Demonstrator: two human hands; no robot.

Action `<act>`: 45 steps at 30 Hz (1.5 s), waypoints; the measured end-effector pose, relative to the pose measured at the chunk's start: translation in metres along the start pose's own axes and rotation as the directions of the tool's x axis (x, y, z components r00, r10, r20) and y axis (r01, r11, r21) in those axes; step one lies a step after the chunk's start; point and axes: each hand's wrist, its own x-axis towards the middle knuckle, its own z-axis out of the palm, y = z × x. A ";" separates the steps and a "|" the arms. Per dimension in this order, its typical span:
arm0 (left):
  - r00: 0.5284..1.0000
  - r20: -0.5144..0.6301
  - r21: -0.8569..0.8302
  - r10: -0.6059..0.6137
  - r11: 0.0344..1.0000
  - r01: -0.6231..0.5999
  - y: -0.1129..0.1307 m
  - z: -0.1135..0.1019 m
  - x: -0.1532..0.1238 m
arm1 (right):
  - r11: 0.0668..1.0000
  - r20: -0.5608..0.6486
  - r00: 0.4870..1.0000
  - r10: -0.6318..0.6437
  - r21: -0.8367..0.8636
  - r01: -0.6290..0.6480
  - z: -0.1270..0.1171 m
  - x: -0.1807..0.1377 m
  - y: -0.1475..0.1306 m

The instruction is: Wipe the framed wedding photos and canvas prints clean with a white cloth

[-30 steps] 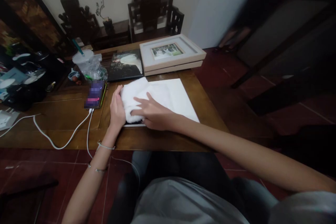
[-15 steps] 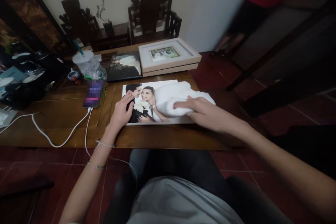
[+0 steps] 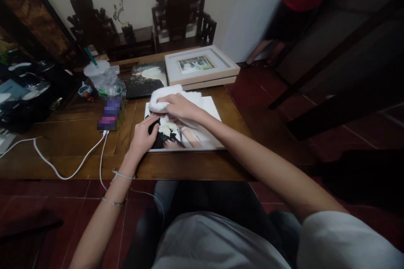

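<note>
A large wedding photo print lies flat on the wooden table in front of me. My left hand rests on its near left corner, fingers spread flat on the picture. My right hand presses a white cloth onto the print's far left part, fingers curled over the cloth. My right forearm crosses the picture and hides part of it.
Behind the print lie a dark photo panel and stacked light framed pictures. A phone on a white cable, a lidded cup and clutter sit left. A person in red stands at back right.
My right hand carried the cloth from the print's left side to its right, then back to the far left corner. My left hand shifted from the print's left edge onto the picture.
</note>
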 end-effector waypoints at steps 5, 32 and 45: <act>1.000 0.014 -0.015 0.000 1.000 0.001 0.001 0.000 0.000 | 0.962 -0.138 0.986 -0.093 -0.267 0.054 -0.015 -0.075 0.042; 0.815 -0.152 -0.798 -0.559 0.556 0.233 0.112 0.000 -0.009 | 0.817 -0.800 0.171 -0.576 -0.568 0.098 0.009 -0.145 -0.029; 0.598 0.135 -0.940 -0.790 0.088 0.330 0.096 0.022 -0.010 | 0.670 -0.843 0.117 0.525 0.494 0.554 0.021 -0.139 -0.026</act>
